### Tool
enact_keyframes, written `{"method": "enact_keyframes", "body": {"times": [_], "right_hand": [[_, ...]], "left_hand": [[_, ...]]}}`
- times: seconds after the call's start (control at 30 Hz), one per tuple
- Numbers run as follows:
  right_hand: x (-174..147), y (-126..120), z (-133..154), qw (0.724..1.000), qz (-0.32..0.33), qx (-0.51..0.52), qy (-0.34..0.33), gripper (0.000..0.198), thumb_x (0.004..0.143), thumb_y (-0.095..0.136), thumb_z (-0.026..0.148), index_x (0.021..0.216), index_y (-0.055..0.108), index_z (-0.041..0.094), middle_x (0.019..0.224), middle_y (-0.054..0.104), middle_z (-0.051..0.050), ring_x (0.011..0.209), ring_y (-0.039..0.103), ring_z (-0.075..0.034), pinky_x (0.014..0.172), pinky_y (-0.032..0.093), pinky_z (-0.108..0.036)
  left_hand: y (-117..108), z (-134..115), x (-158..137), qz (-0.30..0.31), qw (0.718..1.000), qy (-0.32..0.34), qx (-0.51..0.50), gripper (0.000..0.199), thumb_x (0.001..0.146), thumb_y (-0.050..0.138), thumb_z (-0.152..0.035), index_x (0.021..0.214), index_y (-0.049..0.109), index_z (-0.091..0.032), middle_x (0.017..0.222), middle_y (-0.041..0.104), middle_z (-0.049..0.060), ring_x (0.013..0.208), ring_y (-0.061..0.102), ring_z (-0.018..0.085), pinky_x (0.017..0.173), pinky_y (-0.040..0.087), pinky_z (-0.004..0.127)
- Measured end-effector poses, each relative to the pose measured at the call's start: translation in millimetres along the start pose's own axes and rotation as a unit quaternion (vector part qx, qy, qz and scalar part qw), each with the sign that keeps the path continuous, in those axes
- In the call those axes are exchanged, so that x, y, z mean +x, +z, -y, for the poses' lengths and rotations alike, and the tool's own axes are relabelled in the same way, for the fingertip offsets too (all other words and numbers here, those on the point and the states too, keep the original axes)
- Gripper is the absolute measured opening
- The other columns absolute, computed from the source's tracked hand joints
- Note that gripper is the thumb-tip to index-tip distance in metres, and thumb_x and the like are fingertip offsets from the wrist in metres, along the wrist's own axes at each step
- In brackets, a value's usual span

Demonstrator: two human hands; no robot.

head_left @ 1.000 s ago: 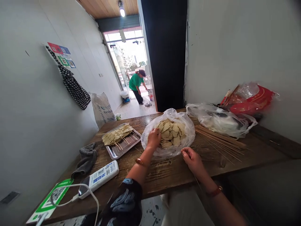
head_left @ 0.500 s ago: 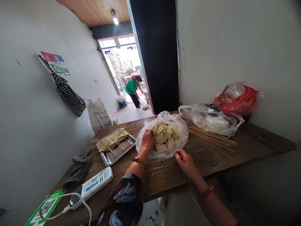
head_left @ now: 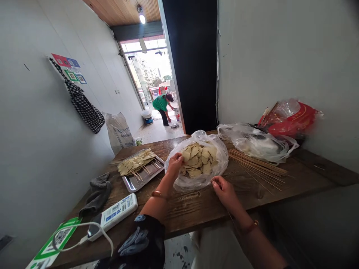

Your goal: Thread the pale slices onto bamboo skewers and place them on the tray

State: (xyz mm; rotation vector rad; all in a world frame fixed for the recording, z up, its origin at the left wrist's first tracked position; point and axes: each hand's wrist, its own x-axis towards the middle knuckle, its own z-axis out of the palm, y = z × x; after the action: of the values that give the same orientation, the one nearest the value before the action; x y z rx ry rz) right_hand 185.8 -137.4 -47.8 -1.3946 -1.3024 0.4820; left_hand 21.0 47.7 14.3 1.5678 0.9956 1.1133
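Observation:
My left hand [head_left: 175, 165] is at the left side of an open clear plastic bag [head_left: 221, 164], its fingers pinched on a pale, flat slice [head_left: 186, 156]. More pale yellow slices [head_left: 198, 158] are heaped inside the bag; their exact kind I cannot make out. My right hand [head_left: 223, 189] is closed in front of the bag's near right edge, gripping a thin wooden skewer [head_left: 230, 216] whose shaft runs down below the palm. On the left, a metal tray [head_left: 131, 185] carries skewered slices [head_left: 136, 163]. Loose skewers [head_left: 258, 164] lie fanned out to the right of the bag.
Another plastic bag [head_left: 255, 144] and red packaging [head_left: 294, 119] sit at the back right. A grey cloth [head_left: 98, 192], a white device [head_left: 117, 213] with a cable, and a green code card [head_left: 56, 241] are at the left. A person in green [head_left: 161, 104] bends near the doorway.
My left hand has drawn slightly back and up with a slice now visible in its fingers. My right hand stays closed near the bag. The view has shifted slightly.

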Motion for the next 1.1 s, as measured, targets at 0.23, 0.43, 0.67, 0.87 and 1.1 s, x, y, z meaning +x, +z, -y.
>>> {"method": "enact_keyframes", "body": {"times": [0.23,0.43,0.67,0.87,1.1], "right_hand": [[-4,-1,6,1.000,0.004,-0.017,0.000,0.021,0.086,0.046,0.033,0.089,0.061,0.018,0.082,0.070,-0.005,0.072,0.063,-0.019,0.065,0.045,-0.026],[-6,-1,4,1.000,0.002,-0.014,0.026,0.030,0.087,0.047,0.040,0.094,0.064,0.016,0.072,0.065,-0.004,0.060,0.056,-0.017,0.057,0.042,-0.026],[-16,9,16,0.997,0.008,0.049,0.066,0.038,0.087,0.050,0.046,0.102,0.067,0.015,0.055,0.052,0.002,0.049,0.046,-0.013,0.047,0.036,-0.023],[-24,26,36,0.996,0.046,0.038,0.067,0.036,0.088,0.052,0.041,0.107,0.068,0.015,0.060,0.050,0.002,0.053,0.044,-0.012,0.051,0.036,-0.023],[-26,32,32,0.998,0.056,-0.006,0.041,0.035,0.089,0.050,0.038,0.106,0.070,0.014,0.061,0.055,0.001,0.056,0.050,-0.013,0.055,0.040,-0.024]], "left_hand": [[-4,1,-45,0.052,0.978,-0.098,-0.174,0.029,0.060,0.064,-0.025,0.087,0.059,-0.015,0.059,0.056,-0.004,0.045,0.052,0.008,0.042,0.028,0.018],[-6,8,-57,0.084,0.952,-0.138,-0.260,0.043,0.058,0.079,-0.033,0.092,0.061,-0.013,0.068,0.062,0.000,0.052,0.055,0.008,0.045,0.032,0.018],[-8,12,-61,0.090,0.955,-0.117,-0.258,0.044,0.055,0.084,-0.038,0.082,0.059,-0.013,0.066,0.062,-0.001,0.054,0.056,0.009,0.052,0.038,0.020],[-8,4,-64,0.101,0.956,-0.095,-0.258,0.038,0.057,0.083,-0.035,0.078,0.060,-0.012,0.065,0.059,-0.002,0.056,0.051,0.007,0.053,0.040,0.019],[-5,-3,-67,0.104,0.963,-0.102,-0.227,0.037,0.058,0.081,-0.036,0.079,0.061,-0.013,0.061,0.055,-0.003,0.053,0.046,0.006,0.045,0.035,0.018]]}}
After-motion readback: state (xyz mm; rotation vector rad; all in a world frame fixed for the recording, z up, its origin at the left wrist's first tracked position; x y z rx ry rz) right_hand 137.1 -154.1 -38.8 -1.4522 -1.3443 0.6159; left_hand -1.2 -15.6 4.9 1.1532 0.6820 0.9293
